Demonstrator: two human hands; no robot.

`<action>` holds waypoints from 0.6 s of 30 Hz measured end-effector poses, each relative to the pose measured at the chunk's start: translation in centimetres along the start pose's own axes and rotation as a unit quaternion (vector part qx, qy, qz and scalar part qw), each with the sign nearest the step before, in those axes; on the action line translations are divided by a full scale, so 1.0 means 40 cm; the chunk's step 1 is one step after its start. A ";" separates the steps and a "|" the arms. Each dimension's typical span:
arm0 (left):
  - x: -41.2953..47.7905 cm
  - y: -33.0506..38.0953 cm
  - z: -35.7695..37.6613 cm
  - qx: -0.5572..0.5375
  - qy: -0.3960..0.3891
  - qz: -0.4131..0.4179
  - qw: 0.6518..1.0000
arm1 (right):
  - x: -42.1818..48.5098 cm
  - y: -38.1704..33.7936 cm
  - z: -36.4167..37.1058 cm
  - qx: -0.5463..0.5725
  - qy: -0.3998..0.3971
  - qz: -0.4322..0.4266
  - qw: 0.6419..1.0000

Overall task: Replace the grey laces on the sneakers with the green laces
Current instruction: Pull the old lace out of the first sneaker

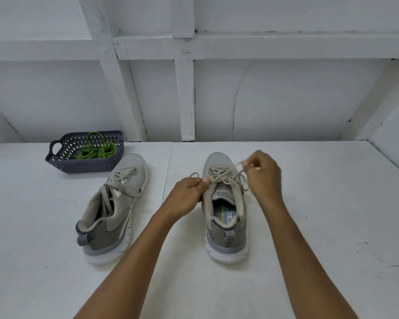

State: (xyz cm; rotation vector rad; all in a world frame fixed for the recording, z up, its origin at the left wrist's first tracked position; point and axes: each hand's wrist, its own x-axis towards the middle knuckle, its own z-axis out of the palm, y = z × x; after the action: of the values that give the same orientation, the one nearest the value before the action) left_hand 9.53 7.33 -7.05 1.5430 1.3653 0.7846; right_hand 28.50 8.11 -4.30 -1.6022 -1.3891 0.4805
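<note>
The sneakers (pixel 225 203) were matt grey mesh cloth with smooth rubbery soles; the basket (pixel 85 155) looked perforated dark plastic, on a matt white-painted table (pixel 320 203)

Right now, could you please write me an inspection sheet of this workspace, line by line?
Surface: white table, small dark scuffs on its right side.
Job's things: sneaker on the right upright, sneaker on the left tipped on its side; both carry grey laces. The green laces lie in a dark basket.
Clutter: nothing seen.
Grippers: left hand and right hand each pinch the grey lace of the sneaker on the right.
Cables: nothing seen.
Surroundings: white panelled wall, cracked.
</note>
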 end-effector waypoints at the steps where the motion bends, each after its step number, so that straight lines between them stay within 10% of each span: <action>1: -0.002 -0.004 -0.002 -0.004 0.001 -0.006 1.000 | 0.013 0.011 -0.009 0.022 -0.006 0.065 0.998; 4: -0.002 -0.010 -0.006 -0.001 0.011 -0.018 1.000 | 0.025 0.041 -0.016 -0.043 -0.158 0.109 0.980; 14: -0.002 0.004 0.018 -0.005 0.037 -0.021 0.999 | 0.037 -0.007 0.018 -0.154 -0.267 -0.188 0.933; 18: -0.007 0.002 0.022 -0.017 0.052 -0.034 0.998 | 0.033 -0.010 0.019 0.022 -0.230 -0.110 0.967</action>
State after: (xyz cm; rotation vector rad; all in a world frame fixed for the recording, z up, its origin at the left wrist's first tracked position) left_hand 10.31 6.87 -7.29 1.4391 1.4648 0.8529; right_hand 28.06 9.59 -3.97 -1.3271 -1.8629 0.7763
